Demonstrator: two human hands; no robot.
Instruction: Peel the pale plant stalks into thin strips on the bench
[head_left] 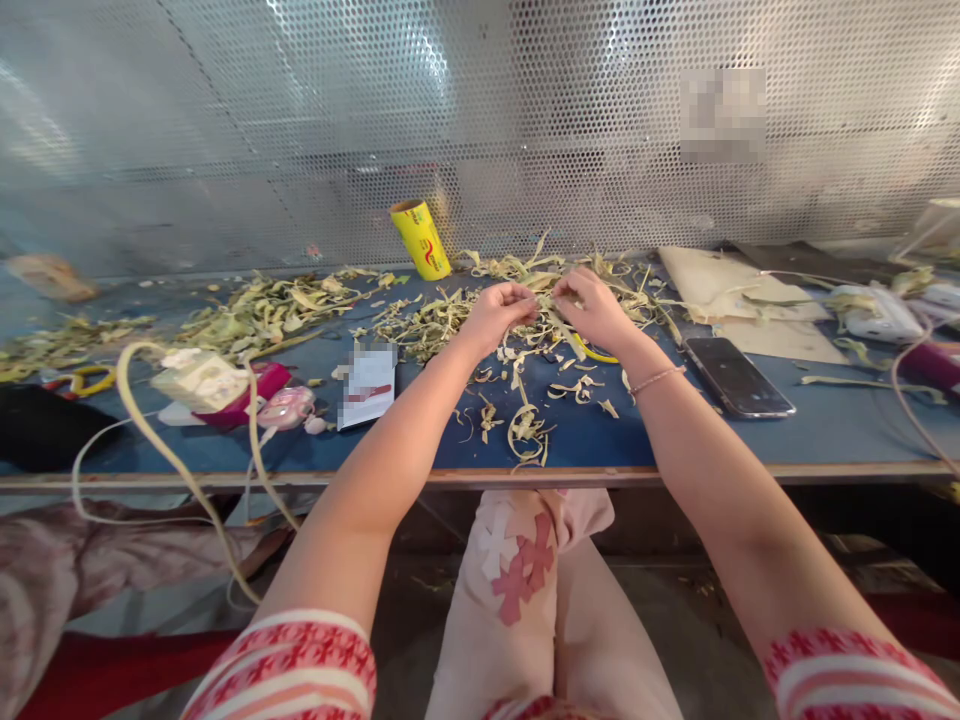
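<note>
Both of my hands are close together over a loose pile of pale green, curled dry leaf strips (427, 325) on the blue tabletop. My left hand (501, 315) has its fingertips pinched together. Facing it, my right hand (591, 305) is pinched too, thumb against fingers. Pale strips show in the small gap between the hands, but what each pinch holds is too small to make out. Beneath my right wrist a curved yellow handle (596, 350) shows, the rest of it hidden. Loose scraps (529, 430) lie nearer the table's front edge.
A yellow printed tube (421, 240) stands tilted by the perforated metal panel (525, 120). Left are another leaf heap (274, 308), a corded adapter (202, 380), a small card (367, 385) and yellow-handled scissors (86, 380). Right are a phone (739, 377) and cardboard sheets (742, 285).
</note>
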